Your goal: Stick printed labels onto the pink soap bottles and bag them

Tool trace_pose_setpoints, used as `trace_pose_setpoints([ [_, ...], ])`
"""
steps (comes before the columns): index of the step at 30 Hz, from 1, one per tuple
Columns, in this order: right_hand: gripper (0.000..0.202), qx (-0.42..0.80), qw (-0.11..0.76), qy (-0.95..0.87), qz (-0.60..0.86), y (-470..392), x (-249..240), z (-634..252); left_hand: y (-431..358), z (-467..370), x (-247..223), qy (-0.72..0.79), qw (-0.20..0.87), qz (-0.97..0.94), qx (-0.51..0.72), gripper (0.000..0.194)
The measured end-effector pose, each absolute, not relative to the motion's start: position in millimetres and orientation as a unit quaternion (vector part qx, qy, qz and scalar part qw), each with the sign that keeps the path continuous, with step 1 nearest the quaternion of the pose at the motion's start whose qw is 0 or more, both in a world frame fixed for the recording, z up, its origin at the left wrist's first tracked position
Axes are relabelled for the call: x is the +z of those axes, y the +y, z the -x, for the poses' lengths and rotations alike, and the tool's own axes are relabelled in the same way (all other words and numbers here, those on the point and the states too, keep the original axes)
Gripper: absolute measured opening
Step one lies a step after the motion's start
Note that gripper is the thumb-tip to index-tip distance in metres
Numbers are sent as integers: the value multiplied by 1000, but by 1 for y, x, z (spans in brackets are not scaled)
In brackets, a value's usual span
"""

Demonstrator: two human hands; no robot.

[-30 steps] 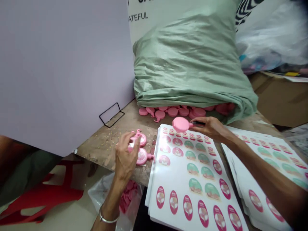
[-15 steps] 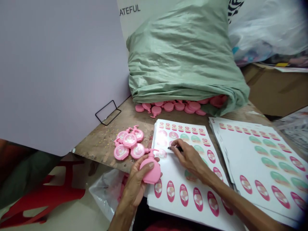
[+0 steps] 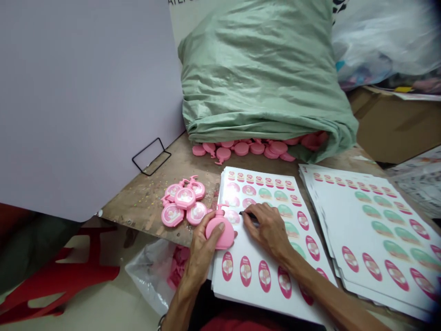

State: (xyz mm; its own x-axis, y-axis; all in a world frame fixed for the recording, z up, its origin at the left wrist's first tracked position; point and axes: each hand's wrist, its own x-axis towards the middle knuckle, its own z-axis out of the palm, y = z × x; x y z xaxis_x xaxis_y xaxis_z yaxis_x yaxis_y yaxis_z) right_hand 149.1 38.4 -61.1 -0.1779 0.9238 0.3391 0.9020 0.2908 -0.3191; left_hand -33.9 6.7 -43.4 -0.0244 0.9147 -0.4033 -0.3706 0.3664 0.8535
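a left hand (image 3: 202, 246) grips a pink pump bottle (image 3: 226, 236), thumb pressed across its flat face and fingers curled around the sides, above the left edge of stacked sticker sheets (image 3: 243, 241). the right hand's (image 3: 272, 230) fingers are pinched closed on a slim dark tool (image 3: 252, 216), its tip beside a round sticker (image 3: 232, 217); labelled bottles (image 3: 185, 198) lie clustered at left.

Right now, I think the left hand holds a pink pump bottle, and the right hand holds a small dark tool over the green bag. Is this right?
The tool's place is wrong. The head view shows the right hand holding the small dark tool at the sticker sheet. The left hand does hold a pink pump bottle.
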Motion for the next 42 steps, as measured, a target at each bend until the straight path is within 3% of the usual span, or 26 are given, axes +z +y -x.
trace_pose_setpoints([
  [13,20,111,320,-732,591,42,-56,-143,9,38,-43,539,603,-348,475,51],
  [18,24,251,353,-663,610,41,-45,-143,9,39,-43,544,592,-366,468,52],
  [22,32,338,352,-613,621,43,-38,-144,8,37,-42,543,595,-353,476,50],
  [30,35,359,307,-626,621,57,-35,-150,-14,35,-32,557,571,-341,497,52],
  [36,35,395,277,-640,598,69,-35,-155,-32,29,-36,554,610,-401,401,51],
  [42,39,507,294,-570,576,70,-25,-158,-27,18,-31,580,575,-452,359,44],
])
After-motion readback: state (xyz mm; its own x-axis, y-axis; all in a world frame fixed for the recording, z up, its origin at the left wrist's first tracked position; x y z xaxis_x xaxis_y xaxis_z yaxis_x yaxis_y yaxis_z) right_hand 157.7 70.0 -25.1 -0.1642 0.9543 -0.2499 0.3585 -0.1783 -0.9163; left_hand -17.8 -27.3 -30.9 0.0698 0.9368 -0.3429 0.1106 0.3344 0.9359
